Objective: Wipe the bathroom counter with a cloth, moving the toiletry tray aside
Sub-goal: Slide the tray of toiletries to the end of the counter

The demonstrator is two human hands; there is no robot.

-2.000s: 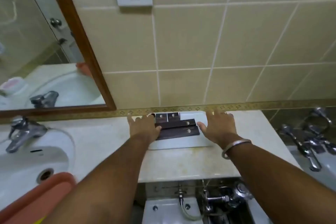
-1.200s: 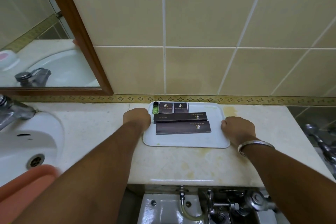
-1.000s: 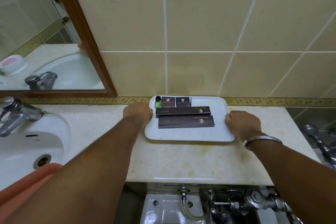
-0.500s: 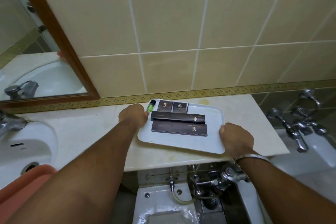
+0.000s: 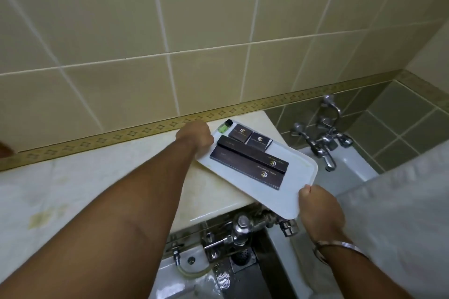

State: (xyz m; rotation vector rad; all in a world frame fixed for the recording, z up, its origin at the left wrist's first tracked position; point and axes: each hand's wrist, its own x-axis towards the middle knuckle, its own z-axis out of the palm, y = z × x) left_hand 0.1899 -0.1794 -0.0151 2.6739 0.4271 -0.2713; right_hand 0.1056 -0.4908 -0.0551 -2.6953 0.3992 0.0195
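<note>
Tray (image 5: 286,192), white, gripped at both ends. Left hand (image 5: 195,137) clenched on far-left edge, fingers closed around rim, near patterned wall border (image 5: 126,135). Right hand (image 5: 320,209) clenched on near-right corner, fingers curled over rim, thumb on top. Metal bangle (image 5: 337,247) on right wrist.

Tray skewed diagonally at right end of tabletop (image 5: 97,184), left part over the marble, right part overhanging the edge, out above the bathtub (image 5: 349,165). Cannot tell whether resting or lifted clear.

On tray: two long dark boxes (image 5: 247,165) side by side, gold logos at right ends; two small dark boxes (image 5: 251,137) behind them; green bottle (image 5: 224,126) with black cap at far-left corner, lying beside left hand.

Tabletop pale marble, yellowish stains at left and near front edge. No cloth in view.

Chrome tub taps (image 5: 320,138) on green-tiled wall to right. Below tabletop edge: chrome valves (image 5: 240,228), floor drain (image 5: 243,256). White cover (image 5: 398,213) at right, over tub side.
</note>
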